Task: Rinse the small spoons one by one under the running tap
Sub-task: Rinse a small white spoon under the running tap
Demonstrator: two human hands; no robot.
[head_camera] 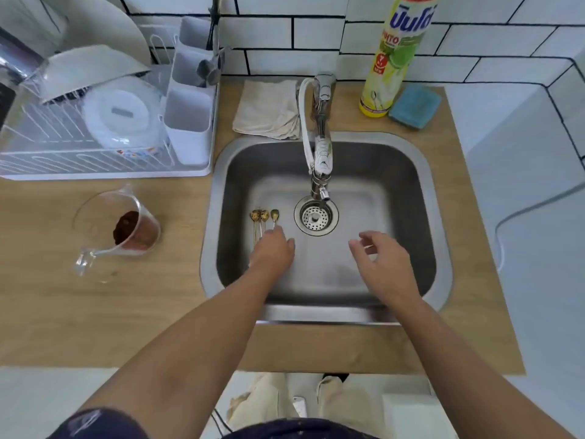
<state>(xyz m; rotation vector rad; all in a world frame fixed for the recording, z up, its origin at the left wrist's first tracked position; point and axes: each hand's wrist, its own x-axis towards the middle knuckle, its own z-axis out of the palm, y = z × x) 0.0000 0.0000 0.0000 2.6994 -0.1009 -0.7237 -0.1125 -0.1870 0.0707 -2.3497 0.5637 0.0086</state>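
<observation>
I see the steel sink [421,172] set into the wooden desk [95,312], its rim running close to the dish rack [95,166] on the far left and to the desk's front edge near me. Inside the basin the floor is mostly bare metal; the drain strainer [316,216] sits a little behind centre, and the tap [322,153] reaches out over it from the back rim, with a white hose looped beside it. I cannot tell whether water is running.

The small spoons [264,217] lie side by side on the basin floor left of the drain, bowls pointing away from me, handles toward me, near the left wall but apart from it.

My left grip [273,251] is down on the handle ends, fingers bent over them; the rightmost spoon's handle runs under the fingertips, but whether anything is pinched I cannot tell. My right grip [383,261] hovers over the right half of the basin, fingers loosely spread and holding nothing, well apart from the spoons, with open floor between the two.

On the desk left of the sink stands a clear measuring jug [126,223] with brown contents. Behind the sink lie a folded cloth [269,109], a detergent bottle [395,58] and a blue sponge [414,106].
</observation>
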